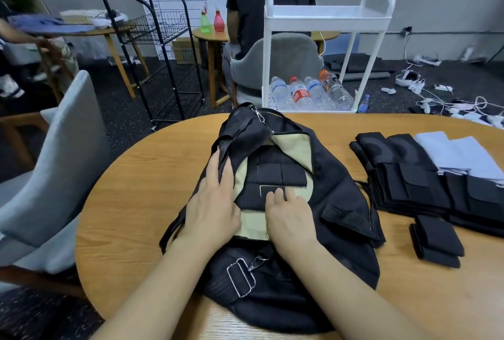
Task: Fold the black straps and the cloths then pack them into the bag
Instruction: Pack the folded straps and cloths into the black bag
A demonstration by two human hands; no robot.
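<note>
Centrally, the wooden table (152,203) carries the black bag (335,197), lying flat with its mouth spread wide so the beige lining shows and items can drop in. At 3 o'clock of the bag, well apart from its opening, the folded black straps (409,184) sit stacked in rows, staged within reach; pale folded cloths (461,154) lie behind them at 2 o'clock. Left hand (212,203) rests flat, fingers straight, pinning back the bag's left flap to keep it open. Right hand (289,217), fingers extended, presses on packed straps (275,173) inside, likely flattening them for room.
</note>
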